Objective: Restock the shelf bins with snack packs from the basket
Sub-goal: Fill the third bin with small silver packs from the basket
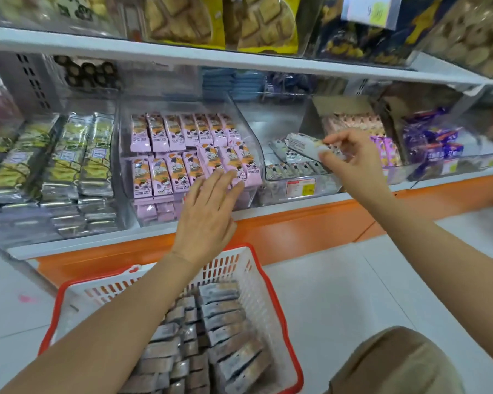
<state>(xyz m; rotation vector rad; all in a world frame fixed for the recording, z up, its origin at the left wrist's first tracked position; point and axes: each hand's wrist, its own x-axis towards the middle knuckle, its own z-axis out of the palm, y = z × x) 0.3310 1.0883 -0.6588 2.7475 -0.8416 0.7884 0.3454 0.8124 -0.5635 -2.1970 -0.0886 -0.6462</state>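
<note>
Well, nearest of all, under both forearms, a white slotted plastic basket with a red rim (271,297) stands on the pale floor, filled with rows of grey foil-wrapped snack packs (228,322). To the right of it, below the right arm, a knee in tan cloth (396,365) pokes in. Further on, the left hand (208,214) is stretched flat, fingers straight and slightly apart, holding nothing. Its fingertips lie over the front row of pink cartoon-printed packs (165,172) in a clear plastic bin, though whether they touch I cannot tell. To its right, the right hand (353,163) pinches one end of a white-and-grey wrapped snack pack (302,145) between thumb and fingers. The pack is lifted above a clear acrylic shelf bin (273,191) that holds a thin layer of similar packs. Left of the left hand lie silver-and-green foil packs (69,166); beyond the right hand, purple wrapped sweets (436,143). Above both hands a white shelf board (182,56) carries bags of biscuits (262,21).
</note>
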